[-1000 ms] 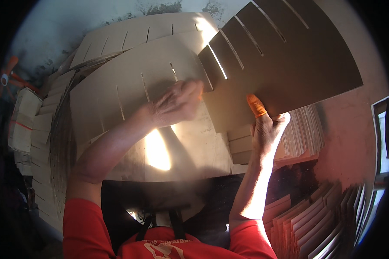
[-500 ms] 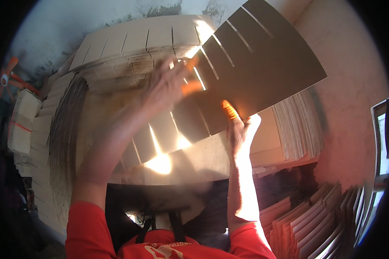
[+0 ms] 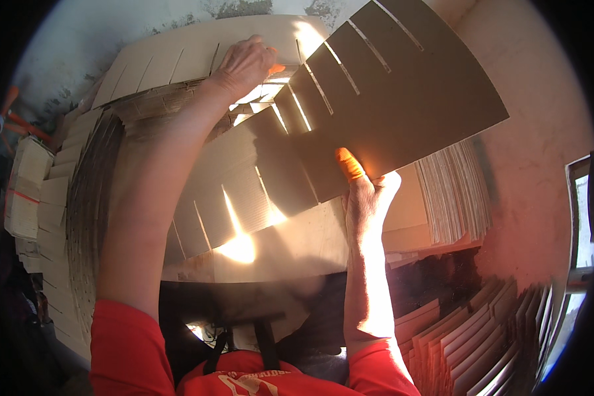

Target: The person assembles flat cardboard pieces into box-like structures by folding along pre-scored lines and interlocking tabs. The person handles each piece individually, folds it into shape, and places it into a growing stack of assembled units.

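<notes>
A slotted cardboard sheet (image 3: 402, 86) tilts above a pale counter (image 3: 303, 254), pinched at its lower edge by a worker's right hand (image 3: 369, 188) (an orange cover (image 3: 350, 165) wraps the thumb). The left hand (image 3: 247, 63), fingers bent, is at the near edge of a rear stack (image 3: 158, 59); whether it grips anything cannot be told. Upright cardboard (image 3: 452, 191) stands at right.

A stack (image 3: 162, 59) lies behind the sheet (image 3: 369, 122) — a pile (image 3: 465, 343) at right, seemingly lower down.
</notes>
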Available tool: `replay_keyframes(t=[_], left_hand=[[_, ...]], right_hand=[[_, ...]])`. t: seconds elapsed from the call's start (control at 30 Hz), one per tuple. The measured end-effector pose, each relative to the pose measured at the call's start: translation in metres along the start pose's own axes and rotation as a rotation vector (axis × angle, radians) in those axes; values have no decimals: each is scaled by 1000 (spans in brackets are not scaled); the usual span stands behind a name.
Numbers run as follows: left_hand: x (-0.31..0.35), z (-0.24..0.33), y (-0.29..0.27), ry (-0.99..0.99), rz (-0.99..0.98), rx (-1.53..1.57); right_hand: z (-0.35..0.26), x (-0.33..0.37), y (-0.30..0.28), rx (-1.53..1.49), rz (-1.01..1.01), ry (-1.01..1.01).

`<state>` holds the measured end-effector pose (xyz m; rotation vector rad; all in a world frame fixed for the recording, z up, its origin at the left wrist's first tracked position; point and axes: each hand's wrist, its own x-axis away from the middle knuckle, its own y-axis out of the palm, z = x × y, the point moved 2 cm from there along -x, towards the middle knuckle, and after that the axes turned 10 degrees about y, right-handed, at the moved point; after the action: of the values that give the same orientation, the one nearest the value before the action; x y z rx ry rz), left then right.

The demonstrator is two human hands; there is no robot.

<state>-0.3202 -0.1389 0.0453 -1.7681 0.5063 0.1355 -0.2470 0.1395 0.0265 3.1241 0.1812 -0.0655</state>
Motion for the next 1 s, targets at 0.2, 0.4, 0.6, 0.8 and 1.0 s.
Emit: replay_keyframes(t=[0.2, 0.4, 0.6, 0.8, 1.0], left_hand=[[13, -5, -12, 143, 356, 108], [10, 14, -20, 217, 227, -216], [13, 8, -15, 156, 464, 187], [13, 22, -23, 215, 54, -276], [30, 36, -25, 359, 322, -315]], right_hand=[[-15, 6, -1, 52, 49, 43], [-8, 0, -7, 61, 90, 8], [-7, -3, -8, 0, 116, -67], [-5, -2, -13, 48, 123, -19], [-9, -1, -11, 35, 109, -28]])
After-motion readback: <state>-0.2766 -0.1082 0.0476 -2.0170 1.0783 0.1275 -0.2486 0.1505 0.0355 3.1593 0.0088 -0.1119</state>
